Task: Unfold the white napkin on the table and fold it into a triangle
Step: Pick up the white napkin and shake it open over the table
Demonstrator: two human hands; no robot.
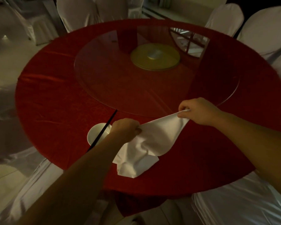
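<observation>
The white napkin (150, 143) hangs stretched between my two hands over the near part of the round red table (55, 103). My left hand (125, 129) pinches one upper corner. My right hand (198, 111) pinches the other, farther and to the right. The napkin's top edge is taut between them. Its lower part lies crumpled on the tablecloth near the front edge.
A small white bowl (96, 132) with black chopsticks (104, 129) laid across it sits just left of my left hand. A glass turntable (104, 70) on a yellow base (155, 56) fills the table's middle. White-covered chairs (242, 203) ring the table.
</observation>
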